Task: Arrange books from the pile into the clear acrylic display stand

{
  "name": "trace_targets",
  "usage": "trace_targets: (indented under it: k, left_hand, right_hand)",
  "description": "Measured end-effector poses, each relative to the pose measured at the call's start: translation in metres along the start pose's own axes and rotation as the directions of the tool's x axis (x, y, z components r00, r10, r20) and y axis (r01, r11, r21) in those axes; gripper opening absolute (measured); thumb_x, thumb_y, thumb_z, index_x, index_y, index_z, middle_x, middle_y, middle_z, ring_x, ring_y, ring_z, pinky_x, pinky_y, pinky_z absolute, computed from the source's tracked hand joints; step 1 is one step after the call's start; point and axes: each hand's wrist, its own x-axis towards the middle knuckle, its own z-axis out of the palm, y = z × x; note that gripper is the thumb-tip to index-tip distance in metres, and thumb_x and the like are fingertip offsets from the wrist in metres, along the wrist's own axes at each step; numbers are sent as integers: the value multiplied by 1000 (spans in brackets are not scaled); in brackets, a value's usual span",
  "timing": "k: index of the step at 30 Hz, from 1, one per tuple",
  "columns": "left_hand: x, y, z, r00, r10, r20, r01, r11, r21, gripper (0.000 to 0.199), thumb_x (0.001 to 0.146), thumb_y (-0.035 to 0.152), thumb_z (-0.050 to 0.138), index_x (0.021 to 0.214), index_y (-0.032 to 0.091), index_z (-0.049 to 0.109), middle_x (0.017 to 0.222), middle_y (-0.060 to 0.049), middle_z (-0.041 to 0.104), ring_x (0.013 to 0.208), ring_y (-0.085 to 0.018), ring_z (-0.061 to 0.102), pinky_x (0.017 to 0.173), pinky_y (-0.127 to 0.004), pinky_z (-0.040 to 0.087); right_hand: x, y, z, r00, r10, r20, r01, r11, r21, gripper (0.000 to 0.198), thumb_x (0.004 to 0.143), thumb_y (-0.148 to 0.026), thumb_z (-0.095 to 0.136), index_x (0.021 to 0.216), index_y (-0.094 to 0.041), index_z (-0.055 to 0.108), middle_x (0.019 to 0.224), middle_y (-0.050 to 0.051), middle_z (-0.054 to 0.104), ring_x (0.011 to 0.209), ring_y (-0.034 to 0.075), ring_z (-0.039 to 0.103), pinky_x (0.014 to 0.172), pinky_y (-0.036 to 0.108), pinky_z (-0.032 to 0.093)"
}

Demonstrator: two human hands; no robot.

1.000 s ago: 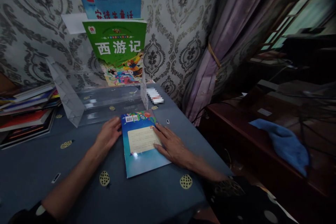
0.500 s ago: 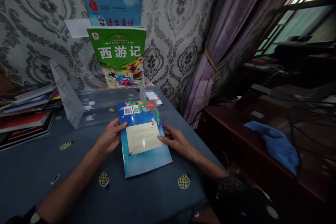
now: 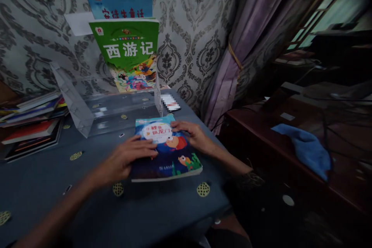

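Note:
A children's picture book [image 3: 162, 159] faces front cover up, low over the blue cloth, its dark blue cover showing orange fish and a white title patch. My left hand [image 3: 128, 157] grips its left side, fingers reaching across the cover and the thumb hidden. At the upper right edge, my right hand [image 3: 196, 135] holds the book with its fingertips on the cover. Whether the book touches the cloth I cannot tell. Behind it stands a clear plastic book rack [image 3: 84, 118], with a green book [image 3: 128, 54] and a blue book [image 3: 122, 0] upright at its back.
A pile of books [image 3: 35, 120] lies at the left on the table [image 3: 95, 217]. A small blurred item [image 3: 170, 102] lies beside the rack. To the right are a purple curtain [image 3: 223, 85] and a dark red surface [image 3: 261, 139] with a blue cloth [image 3: 305, 149] and cables.
The book has been turned over from its back cover to its front cover. My left hand has shifted right, onto the cover; my right hand has moved to the upper right edge.

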Motion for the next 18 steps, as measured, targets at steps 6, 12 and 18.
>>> trace_targets:
  k: [6, 12, 18]
  left_hand:
    - [-30, -16, 61, 995, -42, 92, 26, 985, 171, 76, 71, -6, 44, 138, 29, 56, 144, -3, 58, 138, -22, 50, 118, -60, 31]
    - [-29, -14, 63, 1000, 13, 29, -19, 979, 203, 72, 73, -4, 45, 137, 26, 56, 142, -5, 61, 136, -22, 52, 115, -57, 36]
    - [-28, -3, 76, 1000, -10, -19, 15, 963, 269, 65, 75, -2, 44, 132, 22, 60, 133, -9, 66, 130, -24, 57, 116, -54, 34]
  right_hand:
    - [-31, 20, 7, 974, -43, 220, 101, 961, -259, 35, 90, -5, 48, 112, -21, 70, 128, 13, 69, 126, 23, 61, 104, 48, 51]
    - [-8, -9, 11, 924, 52, 378, 105, 918, -383, 39, 86, 1, 48, 112, -19, 71, 117, 10, 73, 117, 23, 66, 108, 49, 46]
    - [30, -37, 72, 849, 3, 529, 137, 964, -226, 40, 105, -24, 38, 137, -10, 56, 142, 16, 59, 140, 21, 47, 117, 40, 38]
